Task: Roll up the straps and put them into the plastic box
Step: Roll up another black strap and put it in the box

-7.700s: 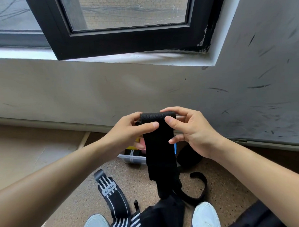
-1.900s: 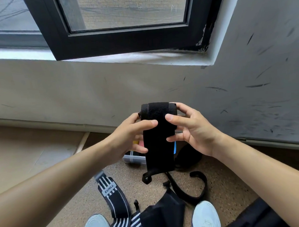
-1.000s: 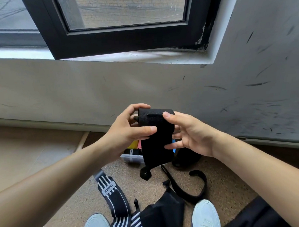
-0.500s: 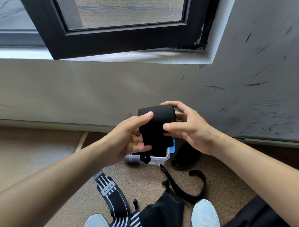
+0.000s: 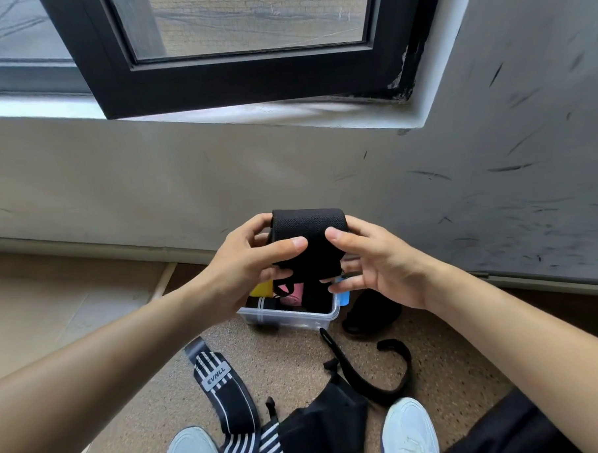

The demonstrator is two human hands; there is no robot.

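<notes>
While the scuffed grey plaster wall [image 5: 288, 178] takes up most of the view, with a black-framed window [image 5: 250, 81] hanging open above it, everything that matters sits low, over the speckled brown floor [image 5: 296, 360].

Loose stuff on the floor between the two white shoes [image 5: 409, 430]: a long black-and-white striped strap [image 5: 226, 394] with an EVNLL tag, lying flat and unrolled, a crumpled black fabric pad [image 5: 327, 427] touching its near end, and a thin black webbing strap [image 5: 383, 376] curled in a loop just right of that.

Both bare arms reach forward. The left hand [image 5: 245, 273] and right hand [image 5: 378, 267] are grasping a rolled black fabric strap [image 5: 308, 232] from either side, thumbs pressed on the front face and fingers wrapped round the ends and back. It's up in the air, right above the box, not in it yet (a little loop tail dangles from the bottom of the roll).

Under it is the small clear plastic box [image 5: 294, 317], sitting on the floor close to the wall. Inside I can make out a pink roll [image 5: 293, 293] and a yellow roll [image 5: 261, 289], plus something black. A dark black bundle [image 5: 370, 315] lies just beside the box on its right, can't tell what exactly.
</notes>
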